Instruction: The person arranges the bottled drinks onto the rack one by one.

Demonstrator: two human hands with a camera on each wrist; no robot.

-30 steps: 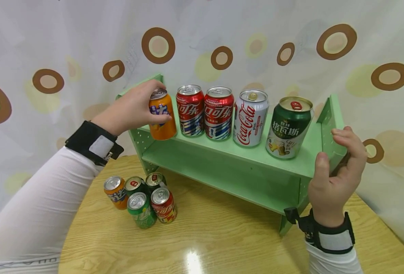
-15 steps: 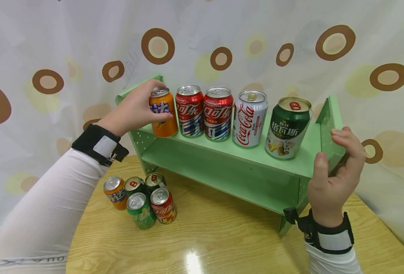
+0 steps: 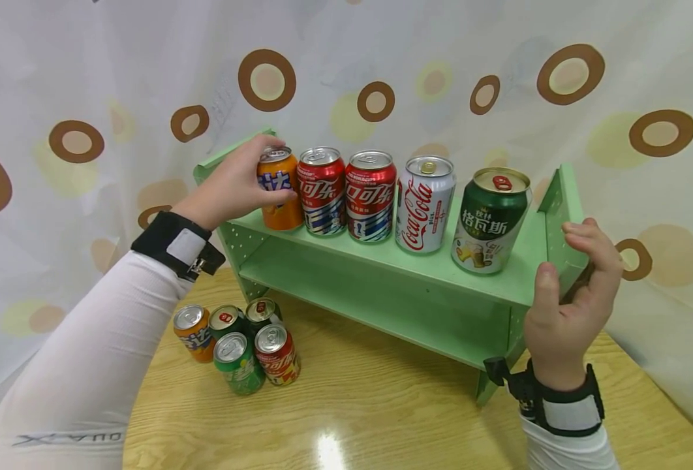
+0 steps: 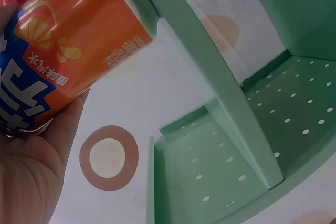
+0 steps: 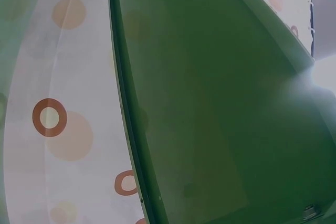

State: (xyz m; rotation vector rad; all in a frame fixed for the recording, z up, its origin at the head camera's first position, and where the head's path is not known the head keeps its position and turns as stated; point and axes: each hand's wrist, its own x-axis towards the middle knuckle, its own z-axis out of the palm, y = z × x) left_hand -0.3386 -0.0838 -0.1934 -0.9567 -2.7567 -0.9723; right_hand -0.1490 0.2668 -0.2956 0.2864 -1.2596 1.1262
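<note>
My left hand (image 3: 235,181) grips an orange soda can (image 3: 288,210) at the left end of the green shelf's (image 3: 417,264) top board, thumb across its front. The can stands upright beside a red cola can (image 3: 323,189). In the left wrist view, the same orange can (image 4: 79,30) shows its printed side and base by the green frame. My right hand (image 3: 575,307) holds the shelf's right end panel (image 3: 566,215), with thumb and fingers bent around its front corner. The right wrist view shows only green boards (image 5: 210,103) and the backdrop, no hand.
A second red cola can (image 3: 371,196), a white cola can (image 3: 425,205) and a green can (image 3: 490,219) complete the row. On the wooden table (image 3: 382,418), several cans cluster at left, including a light green can (image 3: 239,365). A patterned backdrop (image 3: 323,39) hangs behind.
My left hand has moved the orange can slightly back and right, closer to the red cola can, and its base sits higher in view. The right hand has kept its place on the shelf.
</note>
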